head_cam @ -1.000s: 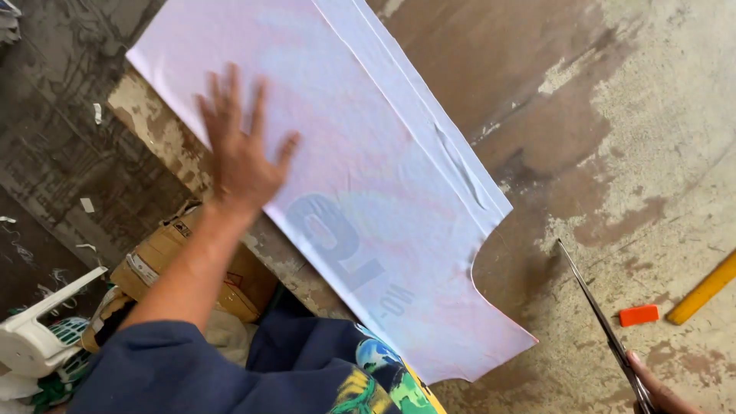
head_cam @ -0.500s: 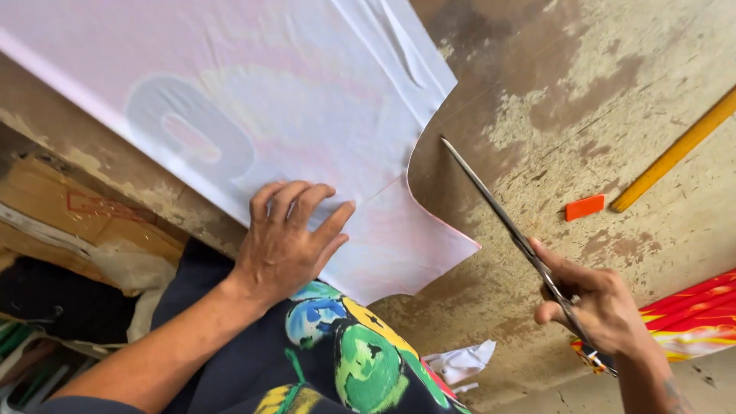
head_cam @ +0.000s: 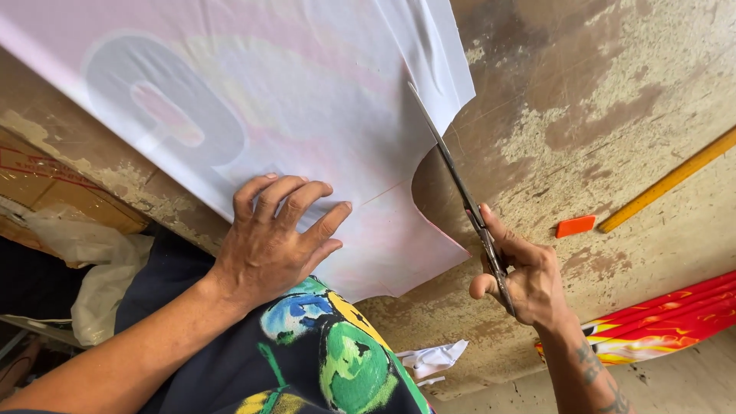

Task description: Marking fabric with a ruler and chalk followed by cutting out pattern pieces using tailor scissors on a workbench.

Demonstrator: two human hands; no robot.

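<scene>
The big pale pink printed cloth point(head_cam: 253, 100) lies flat on the worn brown table point(head_cam: 583, 84). The left hand point(head_cam: 272, 238) presses it down, fingers spread. At 3 o'clock, the right hand point(head_cam: 525, 280) grips long metal scissors point(head_cam: 460, 188), blades closed along the cloth's edge. A small orange chalk block point(head_cam: 575, 225) lies nearby.

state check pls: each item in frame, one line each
Left hand: flat, fingers spread, pressing on the fabric.
Right hand: gripping the scissors' handles.
Scissors: blades close together, tips at the fabric's edge.
Fabric: spread flat, near end overhanging the table, curved cutout in its edge.
Table: worn, bare surface.
Orange chalk: lying loose.
Yellow ruler: lying flat.
</scene>
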